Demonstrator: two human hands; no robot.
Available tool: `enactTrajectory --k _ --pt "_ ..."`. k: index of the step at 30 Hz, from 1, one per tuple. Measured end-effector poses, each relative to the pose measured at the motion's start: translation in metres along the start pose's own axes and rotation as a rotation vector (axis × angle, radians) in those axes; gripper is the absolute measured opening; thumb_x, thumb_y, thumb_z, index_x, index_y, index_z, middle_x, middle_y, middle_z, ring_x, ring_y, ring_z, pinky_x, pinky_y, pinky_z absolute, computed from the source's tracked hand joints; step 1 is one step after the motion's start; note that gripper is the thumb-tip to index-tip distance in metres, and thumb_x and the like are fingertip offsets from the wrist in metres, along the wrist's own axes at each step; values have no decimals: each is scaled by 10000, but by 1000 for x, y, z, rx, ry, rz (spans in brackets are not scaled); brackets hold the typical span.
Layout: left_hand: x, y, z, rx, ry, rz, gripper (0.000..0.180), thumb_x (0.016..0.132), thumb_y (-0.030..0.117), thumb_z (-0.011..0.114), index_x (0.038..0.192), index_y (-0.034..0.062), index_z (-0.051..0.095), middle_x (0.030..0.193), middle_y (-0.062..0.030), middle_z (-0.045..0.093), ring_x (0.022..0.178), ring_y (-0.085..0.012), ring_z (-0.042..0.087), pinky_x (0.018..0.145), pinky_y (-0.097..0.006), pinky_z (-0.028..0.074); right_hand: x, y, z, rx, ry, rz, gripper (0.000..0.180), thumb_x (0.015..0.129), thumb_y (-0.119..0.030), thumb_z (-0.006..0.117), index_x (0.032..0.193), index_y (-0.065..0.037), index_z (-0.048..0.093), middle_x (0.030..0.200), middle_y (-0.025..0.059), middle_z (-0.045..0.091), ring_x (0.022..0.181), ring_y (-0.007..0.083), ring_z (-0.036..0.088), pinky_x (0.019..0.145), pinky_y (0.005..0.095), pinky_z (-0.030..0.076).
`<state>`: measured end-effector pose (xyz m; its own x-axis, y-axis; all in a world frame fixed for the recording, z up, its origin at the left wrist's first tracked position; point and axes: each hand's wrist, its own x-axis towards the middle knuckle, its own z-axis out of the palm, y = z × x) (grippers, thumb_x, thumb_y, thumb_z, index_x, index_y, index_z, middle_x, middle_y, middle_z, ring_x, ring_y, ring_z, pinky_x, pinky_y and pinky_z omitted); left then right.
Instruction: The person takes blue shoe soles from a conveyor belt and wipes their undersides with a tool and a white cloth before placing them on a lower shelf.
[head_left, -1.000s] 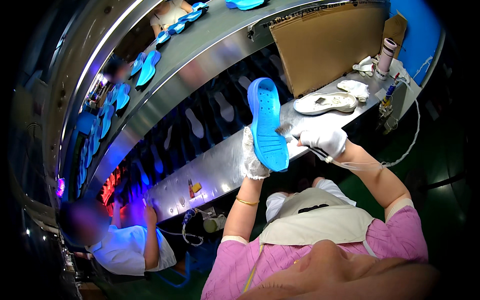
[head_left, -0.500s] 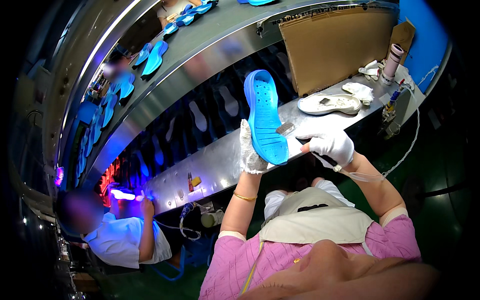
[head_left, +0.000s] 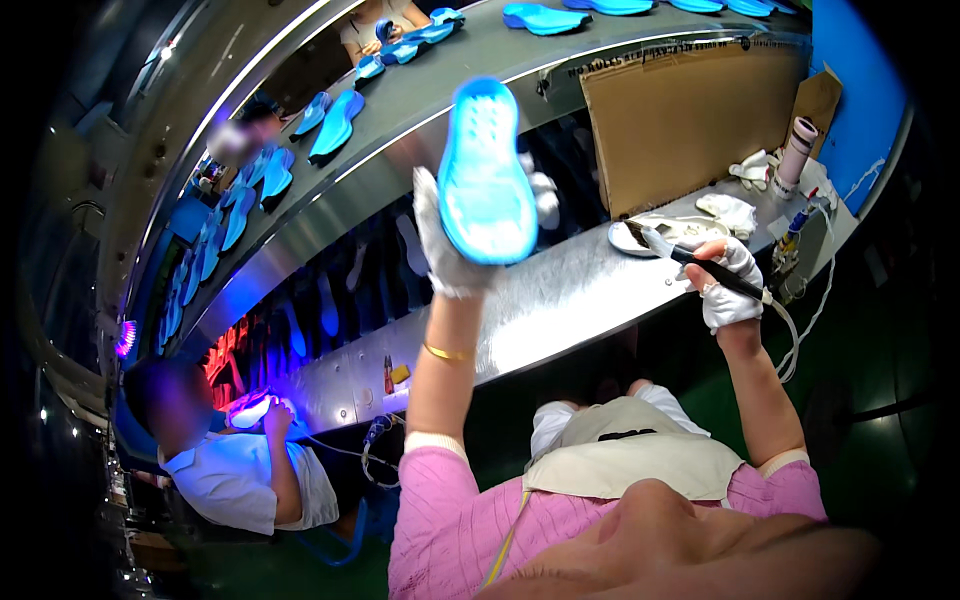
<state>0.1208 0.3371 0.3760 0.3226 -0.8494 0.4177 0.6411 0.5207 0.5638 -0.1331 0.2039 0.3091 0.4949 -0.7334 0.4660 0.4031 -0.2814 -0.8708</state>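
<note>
My left hand [head_left: 445, 245], in a white glove, is closed around a blue shoe sole [head_left: 488, 175] and holds it up in front of the conveyor's edge. The sole is slightly blurred; glove fingers show on both its sides. In my right hand [head_left: 733, 290], gloved with bare fingertips, is a brush [head_left: 716, 272] with a black handle and a clear tube trailing from its back end. Its bristles are over a whitish sole-shaped holder [head_left: 690, 230] on the metal bench; whether they touch it I cannot tell.
A conveyor [head_left: 420, 85] carries several blue soles [head_left: 338, 125] behind the metal bench [head_left: 560, 290]. Cardboard [head_left: 690, 125] leans at the back right, near a pink bottle [head_left: 796, 158] and white gloves [head_left: 728, 212]. A co-worker [head_left: 245, 475] sits at the left under purple light.
My left hand has raised the blue sole up and left, toward the conveyor. My right hand has drawn the brush away from the sole, rightward to the whitish holder.
</note>
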Motion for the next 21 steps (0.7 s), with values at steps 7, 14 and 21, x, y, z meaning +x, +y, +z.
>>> enactTrajectory --k 7,14,21 --pt "65 36 -1 272 -97 242 877 830 709 359 1278 -46 377 1107 -228 536 983 -370 568 876 -486 483 11 -13 16 -24 -65 -164 182 773 14 700 901 -25 576 871 77 623 692 105 607 627 221 509" --pt "12 -63 -6 111 38 -44 806 846 667 397 1256 -26 431 1053 -213 600 898 -313 627 812 -423 523 38 -24 56 -376 -253 -616 209 663 69 717 800 -54 619 872 112 643 773 207 616 694 286 485" --pt "55 7 -1 112 36 23 734 890 636 292 1185 -21 436 892 -188 606 714 -336 636 621 -443 555 36 -26 50 -167 -295 -398 166 732 50 714 837 -35 618 923 110 657 727 149 618 683 259 492"
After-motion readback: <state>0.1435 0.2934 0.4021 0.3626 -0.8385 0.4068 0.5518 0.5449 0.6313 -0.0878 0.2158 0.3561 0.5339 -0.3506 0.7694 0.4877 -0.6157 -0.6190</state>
